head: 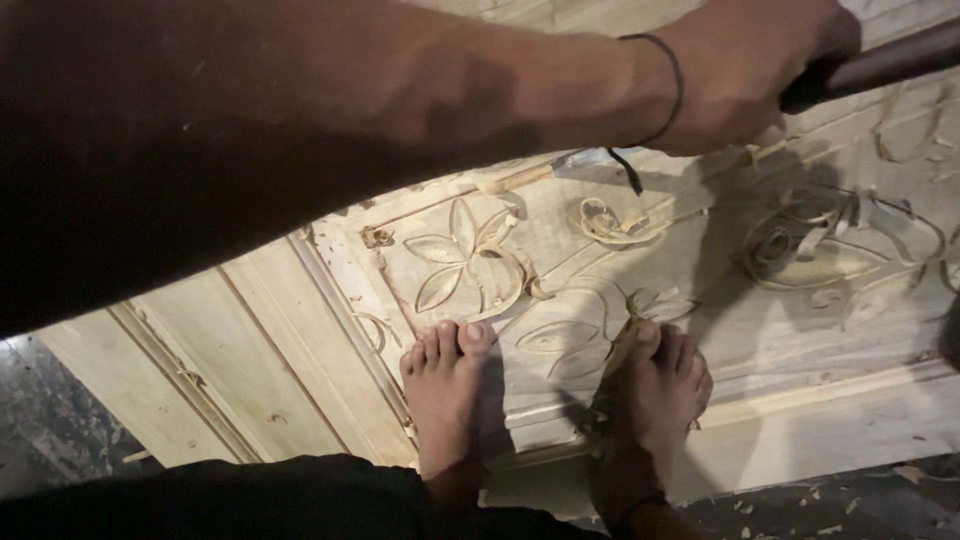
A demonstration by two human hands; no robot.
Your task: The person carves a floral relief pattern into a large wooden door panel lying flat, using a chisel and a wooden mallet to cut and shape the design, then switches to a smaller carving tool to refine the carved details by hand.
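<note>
Head view. A pale carved wooden panel point(250, 370) lies flat on a dark speckled floor point(50, 420) strewn with chips. Its raised frame mouldings enclose a recessed field bearing a relief flower point(460, 255) with pointed petals, leaf outlines, and a scroll motif point(800, 245) to the right. Curled wood shavings point(605, 222) rest on the field. Two bare feet, one point(445, 390) beside the other point(655, 395), stand on the panel's lower edge. One forearm crosses the top of the frame; its hand point(745, 70), a thin dark band at the wrist, is closed tightly around a dark tool handle point(880, 65) above the panel. Whether this is the left or right hand cannot be told. No packages or labels appear.
</note>
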